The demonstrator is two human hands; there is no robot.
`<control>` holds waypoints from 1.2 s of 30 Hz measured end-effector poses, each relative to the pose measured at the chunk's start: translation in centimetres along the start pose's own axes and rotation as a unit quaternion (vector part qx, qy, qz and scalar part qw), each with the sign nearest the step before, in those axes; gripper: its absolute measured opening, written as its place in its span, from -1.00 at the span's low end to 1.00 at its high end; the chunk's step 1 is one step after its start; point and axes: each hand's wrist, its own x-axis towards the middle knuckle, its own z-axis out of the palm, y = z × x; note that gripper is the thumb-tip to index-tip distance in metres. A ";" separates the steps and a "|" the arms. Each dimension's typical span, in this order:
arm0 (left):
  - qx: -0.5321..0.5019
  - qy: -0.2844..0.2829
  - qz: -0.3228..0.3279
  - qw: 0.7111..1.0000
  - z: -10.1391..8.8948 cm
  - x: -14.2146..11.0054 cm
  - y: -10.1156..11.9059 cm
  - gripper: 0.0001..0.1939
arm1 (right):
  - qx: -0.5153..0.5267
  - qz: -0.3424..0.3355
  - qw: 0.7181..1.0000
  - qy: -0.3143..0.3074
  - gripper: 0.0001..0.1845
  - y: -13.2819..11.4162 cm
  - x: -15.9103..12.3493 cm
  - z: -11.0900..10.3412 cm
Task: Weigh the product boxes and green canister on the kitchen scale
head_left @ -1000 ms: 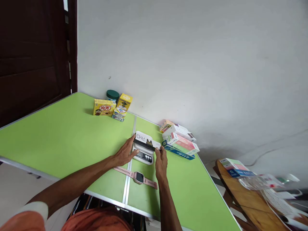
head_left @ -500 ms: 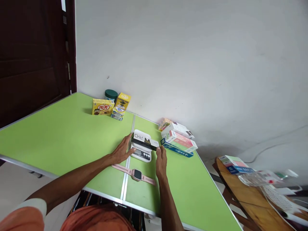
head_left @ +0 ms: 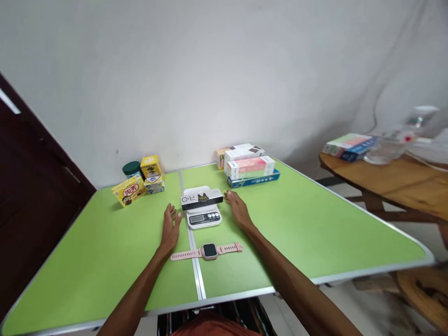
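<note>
A long white and black box (head_left: pixel 202 199) lies across the pan of a white kitchen scale (head_left: pixel 204 226), whose dark panel has a small display and several round buttons. To the left of the scale, my left hand (head_left: pixel 171 227) is open, fingers apart, with a gap between it and the box. My right hand (head_left: pixel 238 208) is open at the box's right end; its fingertips are very near that end, and I cannot tell if they touch. In front of the scale a pink-strapped smartwatch (head_left: pixel 210 251) lies stretched out on the green table (head_left: pixel 133 261).
Yellow boxes (head_left: pixel 129 190) and a green-lidded jar (head_left: pixel 132 169) stand at the back left. A stack of cartons, with a pink and white carton (head_left: pixel 252 167), is at the back right. A wooden table (head_left: pixel 385 179) with a plastic bottle stands to the right.
My left hand has come off the scale and box and drawn away to the left. My right hand has loosened at the box's right end. The camera view has turned and tilted.
</note>
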 end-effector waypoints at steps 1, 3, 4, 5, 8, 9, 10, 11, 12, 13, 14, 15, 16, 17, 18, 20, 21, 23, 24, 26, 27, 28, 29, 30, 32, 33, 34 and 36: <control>0.009 0.002 0.000 1.000 -0.1 0.1 0.2 -0.13 | 0.006 0.000 1.000 -0.020 -0.23 -0.3 0.0 -0.1; 0.027 0.005 -0.003 1.000 -0.2 0.2 0.5 -0.14 | 0.006 -0.010 0.999 -0.046 -0.22 -0.9 0.0 -0.3; 0.035 0.007 -0.003 0.999 -0.3 0.2 0.6 -0.14 | 0.001 -0.019 0.999 -0.046 -0.23 -1.2 0.0 -0.4; 0.041 0.009 -0.001 0.999 -0.3 0.2 0.7 -0.13 | -0.005 -0.028 0.999 -0.046 -0.23 -1.3 -0.1 -0.3; 0.059 0.015 0.018 0.998 -0.1 -0.1 1.2 -0.10 | -0.011 -0.045 0.998 -0.046 -0.23 -1.6 -0.2 0.1; 0.067 0.014 0.025 0.997 0.1 -0.2 1.5 -0.11 | -0.011 -0.047 0.998 -0.045 -0.23 -1.6 -0.3 0.3; 0.075 0.012 0.031 0.997 0.3 -0.3 1.7 -0.11 | -0.010 -0.049 0.998 -0.042 -0.22 -1.5 -0.3 0.5; 0.083 0.006 0.035 0.996 0.5 -0.4 2.0 -0.13 | -0.011 -0.051 0.998 -0.040 -0.22 -1.5 -0.4 0.7; 0.090 0.000 0.039 0.995 0.8 -0.5 2.3 -0.14 | -0.012 -0.053 0.998 -0.039 -0.23 -1.4 -0.4 0.9; 0.097 -0.008 0.043 0.994 1.0 -0.6 2.5 -0.15 | -0.013 -0.055 0.998 -0.039 -0.25 -1.3 -0.5 1.1; 0.104 -0.014 0.049 0.993 1.3 -0.6 2.7 -0.17 | -0.014 -0.056 0.998 -0.040 -0.27 -1.3 -0.6 1.2; 0.110 -0.019 0.053 0.992 1.6 -0.7 2.8 -0.19 | -0.015 -0.057 0.997 -0.041 -0.29 -1.3 -0.7 1.3; 0.116 -0.019 0.056 0.992 1.9 -0.7 2.9 -0.20 | -0.016 -0.058 0.997 -0.042 -0.31 -1.3 -0.8 1.4; 0.121 -0.016 0.058 0.991 2.2 -0.7 3.0 -0.21 | -0.019 -0.057 0.997 -0.043 -0.33 -1.3 -0.9 1.5; 0.126 -0.010 0.060 0.990 2.5 -0.7 3.0 -0.22 | -0.023 -0.055 0.997 -0.043 -0.33 -1.3 -1.0 1.5; 0.135 0.000 0.067 0.989 3.1 -0.4 3.3 -0.22 | -0.026 -0.054 0.998 -0.035 -0.33 -1.6 -1.0 1.4; 0.139 0.002 0.075 0.988 3.5 -0.1 3.7 -0.23 | -0.023 -0.055 0.998 -0.025 -0.32 -1.7 -0.8 1.2; 0.139 -0.003 0.103 0.985 4.5 0.8 4.9 -0.24 | -0.009 -0.063 0.998 0.011 -0.30 -2.2 -0.1 0.5; 0.135 -0.009 0.120 0.984 5.3 1.4 5.7 -0.24 | -0.003 -0.069 0.997 0.034 -0.29 -2.5 0.5 0.0; 0.127 -0.028 0.153 0.980 7.2 3.1 7.8 -0.22 | -0.004 -0.086 0.993 0.081 -0.25 -3.2 2.4 -1.5; 0.121 -0.040 0.167 0.978 8.5 4.0 8.9 -0.21 | -0.011 -0.095 0.990 0.105 -0.23 -3.5 3.6 -2.4; 0.116 -0.053 0.177 0.976 9.8 5.1 9.9 -0.21 | -0.021 -0.104 0.986 0.128 -0.20 -3.8 5.0 -3.3; 0.108 -0.064 0.185 0.975 11.3 6.2 10.8 -0.21 | -0.032 -0.112 0.982 0.148 -0.18 -4.0 6.6 -4.3; 0.099 -0.075 0.189 0.974 12.8 7.3 11.7 -0.21 | -0.042 -0.117 0.978 0.166 -0.15 -4.1 8.2 -5.2; 0.082 -0.089 0.191 0.974 15.8 9.4 13.0 -0.20 | -0.060 -0.124 0.973 0.188 -0.12 -4.2 11.4 -6.7; 0.075 -0.094 0.195 0.973 17.1 10.3 13.4 -0.20 | -0.070 -0.125 0.971 0.191 -0.11 -4.2 12.8 -7.4; 0.071 -0.098 0.202 0.972 18.3 11.1 13.7 -0.21 | -0.081 -0.124 0.970 0.192 -0.11 -4.1 14.2 -7.9; 0.068 -0.105 0.221 0.967 20.2 12.5 14.0 -0.24 | -0.113 -0.114 0.968 0.192 -0.13 -3.7 16.3 -8.6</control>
